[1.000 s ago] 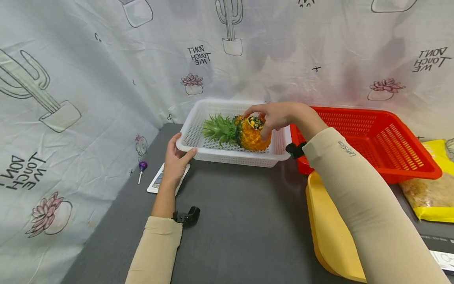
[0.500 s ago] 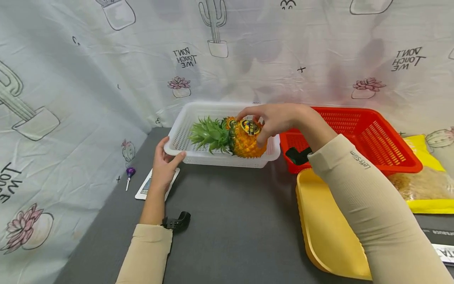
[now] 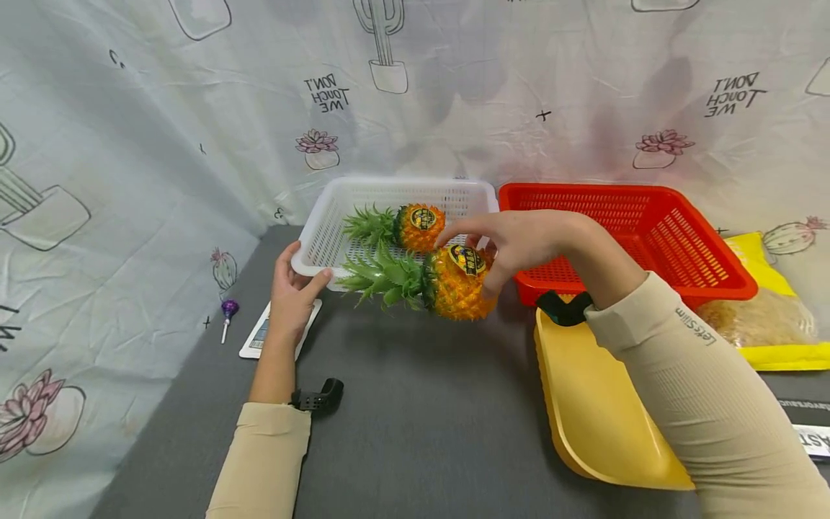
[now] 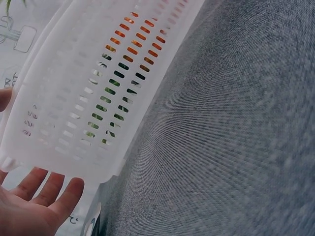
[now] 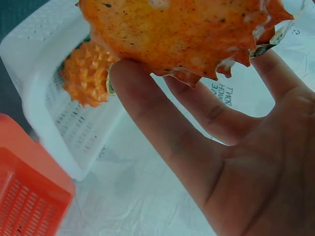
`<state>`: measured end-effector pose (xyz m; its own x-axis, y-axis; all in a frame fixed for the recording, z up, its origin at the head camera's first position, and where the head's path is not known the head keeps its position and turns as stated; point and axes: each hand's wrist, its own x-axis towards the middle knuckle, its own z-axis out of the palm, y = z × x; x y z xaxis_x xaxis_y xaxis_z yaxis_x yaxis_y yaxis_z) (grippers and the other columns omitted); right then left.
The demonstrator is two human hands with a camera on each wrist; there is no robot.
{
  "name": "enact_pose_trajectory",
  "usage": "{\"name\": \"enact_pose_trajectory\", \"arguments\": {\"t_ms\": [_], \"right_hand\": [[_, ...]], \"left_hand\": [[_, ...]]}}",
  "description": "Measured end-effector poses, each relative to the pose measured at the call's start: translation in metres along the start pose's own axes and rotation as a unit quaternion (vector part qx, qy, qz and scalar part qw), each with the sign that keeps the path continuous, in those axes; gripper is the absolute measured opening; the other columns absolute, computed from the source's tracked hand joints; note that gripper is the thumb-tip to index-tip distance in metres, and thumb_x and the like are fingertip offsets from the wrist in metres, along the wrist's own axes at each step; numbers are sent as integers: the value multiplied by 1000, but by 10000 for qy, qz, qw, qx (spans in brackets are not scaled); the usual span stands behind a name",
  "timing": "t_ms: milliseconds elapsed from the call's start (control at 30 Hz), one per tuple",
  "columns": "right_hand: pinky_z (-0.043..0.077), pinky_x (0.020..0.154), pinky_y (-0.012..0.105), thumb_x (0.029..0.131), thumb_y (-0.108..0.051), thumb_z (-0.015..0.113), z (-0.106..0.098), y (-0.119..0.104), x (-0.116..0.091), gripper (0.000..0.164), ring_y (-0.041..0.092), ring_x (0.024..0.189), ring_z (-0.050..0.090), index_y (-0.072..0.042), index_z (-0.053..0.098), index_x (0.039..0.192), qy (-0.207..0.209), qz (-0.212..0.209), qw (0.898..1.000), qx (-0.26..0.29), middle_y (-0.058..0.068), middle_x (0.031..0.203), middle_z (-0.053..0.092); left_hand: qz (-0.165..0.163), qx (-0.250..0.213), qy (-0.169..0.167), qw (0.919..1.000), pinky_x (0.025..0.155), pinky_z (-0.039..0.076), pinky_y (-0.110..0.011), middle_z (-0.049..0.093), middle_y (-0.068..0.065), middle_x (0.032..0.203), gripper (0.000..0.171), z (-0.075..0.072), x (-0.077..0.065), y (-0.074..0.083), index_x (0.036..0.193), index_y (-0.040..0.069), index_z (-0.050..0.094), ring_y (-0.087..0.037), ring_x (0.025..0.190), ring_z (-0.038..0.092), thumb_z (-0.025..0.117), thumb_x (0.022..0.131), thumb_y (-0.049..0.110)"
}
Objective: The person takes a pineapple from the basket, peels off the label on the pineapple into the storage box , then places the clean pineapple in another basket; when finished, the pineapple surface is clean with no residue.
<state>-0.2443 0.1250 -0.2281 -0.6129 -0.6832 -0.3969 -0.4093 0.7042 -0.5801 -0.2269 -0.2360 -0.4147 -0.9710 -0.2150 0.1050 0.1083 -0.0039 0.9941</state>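
Observation:
My right hand [image 3: 519, 241] grips an orange toy-like pineapple [image 3: 457, 288] with a green leafy crown and a black-and-yellow label. It hangs over the near rim of a white basket [image 3: 483, 191], crown to the left. In the right wrist view, thumb and fingers curl around the spiky body [image 5: 182, 34]. A second, smaller-looking pineapple [image 3: 421, 227] lies inside the basket behind it. At the basket's left front corner, my left hand [image 3: 292, 292] holds the rim, thumb on top of it. The left wrist view has the fingers of that hand [image 4: 44, 196] by the basket's end wall [image 4: 74, 137].
A red basket [image 3: 648, 231] stands right of the white one. A yellow tray [image 3: 596, 411] lies in front of it, partly under my right arm. Beyond are a yellow bag [image 3: 765, 310] and a dark box [image 3: 807, 411]. Left are a white card [image 3: 259, 335] and a purple lollipop [image 3: 229, 310].
The pineapple in my right hand has come up out of the white basket and toward me, uncovering the second one. My left hand stays on the basket's corner.

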Motion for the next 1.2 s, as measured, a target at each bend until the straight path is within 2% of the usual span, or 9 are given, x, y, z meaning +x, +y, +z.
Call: {"name": "enact_pose_trajectory", "arguments": {"t_ms": [200, 333, 433, 567, 700, 967, 1200], "right_hand": [[56, 85, 39, 74, -14, 83, 19, 3, -7, 85, 31, 124, 46, -35, 49, 148, -33, -30, 10000, 80, 10, 140, 49], [58, 75, 38, 72, -13, 84, 31, 6, -9, 87, 30, 109, 53, -36, 50, 148, -14, -10, 9996, 267, 11, 136, 49], [58, 72, 38, 72, -12, 84, 40, 9, -9, 86, 28, 99, 58, -35, 50, 147, -2, -57, 9993, 358, 11, 134, 51], [56, 80, 37, 73, -11, 83, 52, 13, -7, 82, 25, 105, 58, -32, 52, 146, 52, -228, 9994, 240, 8, 128, 57], [54, 86, 36, 72, -11, 82, 64, 15, -5, 81, 24, 114, 54, -31, 53, 144, 119, -185, 9997, 123, 5, 127, 58], [55, 91, 36, 72, -6, 83, 85, 21, 2, 81, 23, 115, 56, -26, 53, 145, 62, -244, 9993, 277, 2, 131, 57], [54, 92, 37, 73, -7, 87, 95, 29, 7, 82, 23, 117, 54, -29, 54, 144, 155, -39, 9999, 47, 3, 132, 55]], "left_hand": [[-26, 95, 61, 9999, 97, 44, -23, 38, -15, 159, 80, -1, -3, 0, 163, 23, 24, -30, 141, 46, 68, 98, 5], [-22, 74, 82, 9999, 98, 44, -24, 37, -16, 160, 80, -1, -4, 0, 163, 22, 24, -32, 142, 45, 68, 98, 5], [-23, 50, 75, 10000, 100, 43, -26, 36, -16, 160, 80, -1, -4, 1, 163, 22, 24, -33, 143, 43, 68, 98, 4], [-43, 90, 67, 9999, 102, 42, -30, 37, -14, 160, 81, -1, -4, 3, 163, 22, 23, -33, 144, 43, 68, 98, 5], [-32, 70, 62, 10000, 103, 41, -31, 39, -13, 158, 81, -1, -4, 2, 163, 22, 23, -34, 144, 43, 68, 98, 5], [-97, 77, 75, 9999, 99, 43, -26, 39, -13, 161, 80, 1, -2, 3, 163, 24, 25, -32, 144, 44, 68, 98, 7], [-165, 56, 56, 9998, 100, 44, -25, 39, -11, 161, 81, 3, -2, 6, 164, 24, 23, -28, 141, 46, 68, 98, 7]]}}
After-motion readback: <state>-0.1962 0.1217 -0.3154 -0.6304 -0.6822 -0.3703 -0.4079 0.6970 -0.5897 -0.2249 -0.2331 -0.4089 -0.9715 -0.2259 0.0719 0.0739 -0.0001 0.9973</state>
